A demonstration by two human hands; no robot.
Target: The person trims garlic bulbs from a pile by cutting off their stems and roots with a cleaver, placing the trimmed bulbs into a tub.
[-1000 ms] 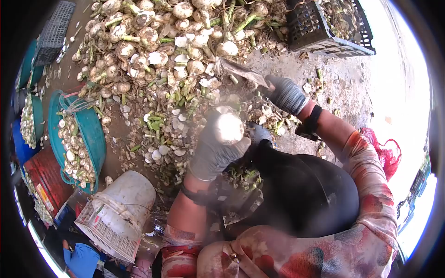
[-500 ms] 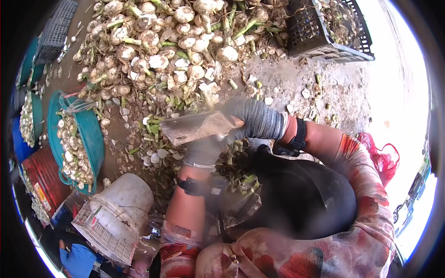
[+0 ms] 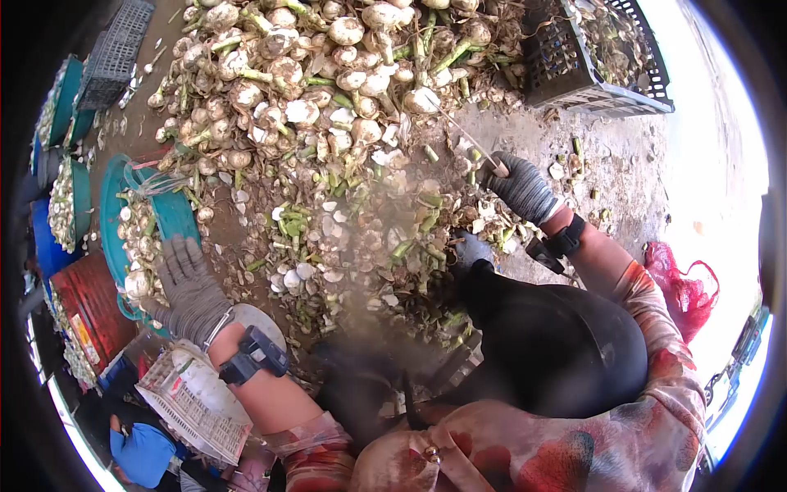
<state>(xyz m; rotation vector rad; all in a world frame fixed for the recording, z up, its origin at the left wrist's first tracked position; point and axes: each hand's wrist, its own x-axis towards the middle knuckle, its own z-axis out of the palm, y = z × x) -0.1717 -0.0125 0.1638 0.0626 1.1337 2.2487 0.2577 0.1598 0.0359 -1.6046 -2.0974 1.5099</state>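
My left hand point(image 3: 190, 287), in a grey knit glove, is open with its fingers spread over the near side of a teal basin point(image 3: 177, 209). Beside its thumb sits a pale bulb point(image 3: 138, 284) among other trimmed bulbs in the basin. My right hand point(image 3: 521, 189), gloved too, is closed round the handle of a knife point(image 3: 461, 129). The blade shows nearly edge-on and points up and left toward a large heap of dirty white bulbs point(image 3: 344, 78) with green stalks, like onions or garlic. Cut stalks and peelings point(image 3: 361, 225) litter the ground between my hands.
A black crate point(image 3: 607, 90) of scraps stands at the upper right. Along the left are more teal tubs point(image 3: 80, 201), a grey crate point(image 3: 119, 53) and a red container point(image 3: 94, 299). A white basket point(image 3: 193, 402) lies near a person in blue point(image 3: 146, 455). A red net bag point(image 3: 682, 289) rests at right.
My left hand has moved from beside the knife across to the teal basin, and its fingers are now spread. My right hand has swung right with the knife, turning the blade edge-on.
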